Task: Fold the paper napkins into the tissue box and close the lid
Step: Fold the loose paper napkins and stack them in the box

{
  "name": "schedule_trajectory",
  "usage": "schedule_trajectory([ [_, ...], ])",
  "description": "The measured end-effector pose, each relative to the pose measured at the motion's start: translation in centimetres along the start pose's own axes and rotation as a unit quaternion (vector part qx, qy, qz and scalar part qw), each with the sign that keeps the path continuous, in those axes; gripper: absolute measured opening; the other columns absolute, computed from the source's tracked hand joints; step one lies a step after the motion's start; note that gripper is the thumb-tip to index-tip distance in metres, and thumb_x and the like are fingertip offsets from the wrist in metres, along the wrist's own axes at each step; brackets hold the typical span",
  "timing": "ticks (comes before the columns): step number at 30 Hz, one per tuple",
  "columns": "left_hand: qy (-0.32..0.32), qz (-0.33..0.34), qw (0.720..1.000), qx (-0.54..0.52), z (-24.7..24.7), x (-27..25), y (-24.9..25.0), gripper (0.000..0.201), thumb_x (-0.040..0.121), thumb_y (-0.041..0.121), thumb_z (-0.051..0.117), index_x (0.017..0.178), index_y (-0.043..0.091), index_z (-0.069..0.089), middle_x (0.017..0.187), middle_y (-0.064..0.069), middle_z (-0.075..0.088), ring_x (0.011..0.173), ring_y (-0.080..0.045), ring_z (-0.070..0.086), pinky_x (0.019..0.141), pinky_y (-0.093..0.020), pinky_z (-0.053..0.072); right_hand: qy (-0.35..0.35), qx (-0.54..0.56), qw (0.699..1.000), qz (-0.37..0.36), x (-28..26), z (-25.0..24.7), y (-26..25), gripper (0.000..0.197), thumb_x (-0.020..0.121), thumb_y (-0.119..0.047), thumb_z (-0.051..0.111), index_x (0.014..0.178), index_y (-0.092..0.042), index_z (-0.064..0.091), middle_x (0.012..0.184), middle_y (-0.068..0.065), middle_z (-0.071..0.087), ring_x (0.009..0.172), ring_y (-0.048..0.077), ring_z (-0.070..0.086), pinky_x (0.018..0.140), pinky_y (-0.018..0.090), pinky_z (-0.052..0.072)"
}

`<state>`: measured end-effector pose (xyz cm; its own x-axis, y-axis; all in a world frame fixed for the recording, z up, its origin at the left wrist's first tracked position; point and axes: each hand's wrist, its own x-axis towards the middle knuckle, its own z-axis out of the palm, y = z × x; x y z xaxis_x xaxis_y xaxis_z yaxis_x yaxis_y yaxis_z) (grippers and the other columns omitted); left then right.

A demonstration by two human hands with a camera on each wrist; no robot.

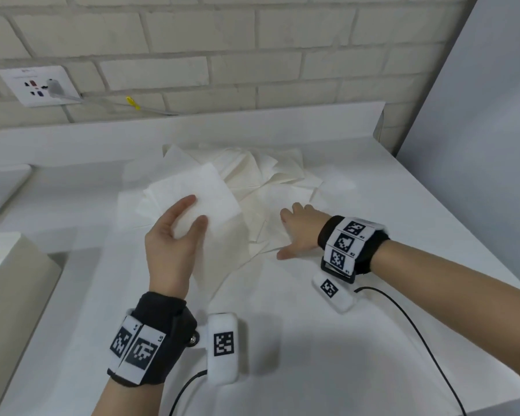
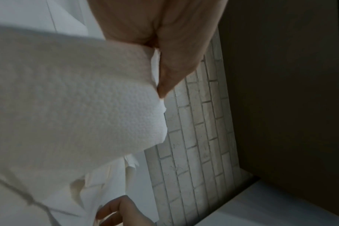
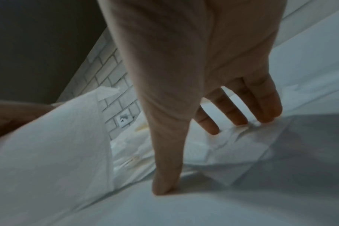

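Two hands are at work over a white counter (image 1: pixel 327 340), each wrist wearing a black band with printed marker tags. At far left, a pale box-like block (image 1: pixel 15 283) stands at the counter's edge; only part of it is in view, and whether it is the tissue box cannot be told. On the brick wall (image 1: pixel 252 40) behind, a wall socket (image 1: pixel 39 85) carries a plug with a cable running right.

Left hand (image 1: pixel 171 238): raised above the counter, back of the hand toward the head camera, thumb and fingers curled onto a folded napkin (image 1: pixel 204 190) and pinching it. The left wrist view confirms the thumb (image 2: pixel 176 61) pressed against the embossed sheet's edge. The napkin is lifted, tilted up toward the wall.

Centre: a loose pile of napkins (image 1: pixel 264 172) lies spread and creased on the counter, behind and between the hands.

Right hand (image 1: pixel 297 232): reaching in from the right, palm down, fingers straight and spread, gripping nothing. The right wrist view shows its fingertips (image 3: pixel 265 117) touching a flat napkin sheet (image 3: pixel 242 152) and the thumb tip down on the surface. The forearm extends level from the right edge, a black cable trailing beneath it.
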<state>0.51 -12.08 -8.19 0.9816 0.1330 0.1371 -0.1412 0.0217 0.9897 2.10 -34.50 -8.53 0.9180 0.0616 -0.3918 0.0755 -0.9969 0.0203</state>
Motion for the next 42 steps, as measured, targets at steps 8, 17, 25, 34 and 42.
schedule_trajectory([
  [8,0.004,0.001,1.0,0.0,-0.8,0.2,0.1,0.044,0.071,0.007,0.079,0.101,0.037,0.068,0.117,0.009,0.066,0.115,-0.015,0.058,0.102,-0.043,0.045,0.032,-0.112,0.993,-0.034,1.0,-1.1,-0.1,0.038,0.091,-0.024,0.051,0.124,-0.01,0.038,0.108,0.01,0.049,0.092,0.029,0.055,0.062,0.029,0.034],
  [17,0.004,0.004,1.0,0.015,-0.7,0.0,0.1,0.042,0.075,0.004,0.076,0.103,0.034,0.068,0.117,0.008,0.066,0.115,-0.015,0.059,0.102,-0.042,0.045,0.122,-0.047,0.986,-0.106,1.0,-2.0,1.7,0.043,0.091,-0.007,0.038,0.129,-0.024,0.05,0.116,0.001,0.056,0.101,0.022,0.054,0.07,0.026,0.031],
  [25,0.003,0.013,1.0,0.025,-0.4,-0.2,0.3,0.041,0.075,0.003,0.076,0.103,0.033,0.069,0.116,0.011,0.066,0.116,-0.013,0.058,0.105,-0.043,0.043,0.103,-0.085,0.977,-0.168,1.3,-1.1,2.0,0.042,0.094,-0.008,0.035,0.126,-0.026,0.053,0.126,0.002,0.049,0.11,0.022,0.047,0.08,0.027,0.03],
  [34,-0.001,0.017,0.999,0.028,-0.2,-0.4,0.6,0.04,0.076,0.003,0.075,0.101,0.034,0.069,0.113,0.016,0.065,0.115,-0.01,0.058,0.105,-0.041,0.043,0.076,-0.058,0.98,-0.172,1.3,-1.7,2.3,0.036,0.099,-0.022,0.035,0.128,-0.016,0.054,0.134,-0.002,0.05,0.121,0.019,0.047,0.098,0.033,0.037],
  [42,0.009,0.017,0.999,0.031,-0.8,-0.4,0.8,0.04,0.077,0.004,0.074,0.1,0.036,0.068,0.113,0.017,0.065,0.115,-0.012,0.058,0.103,-0.042,0.044,0.284,0.14,0.928,-0.196,0.1,-3.5,1.9,0.021,0.09,-0.009,0.055,0.104,-0.008,0.072,0.109,0.005,0.068,0.101,0.023,0.061,0.088,0.032,0.045],
])
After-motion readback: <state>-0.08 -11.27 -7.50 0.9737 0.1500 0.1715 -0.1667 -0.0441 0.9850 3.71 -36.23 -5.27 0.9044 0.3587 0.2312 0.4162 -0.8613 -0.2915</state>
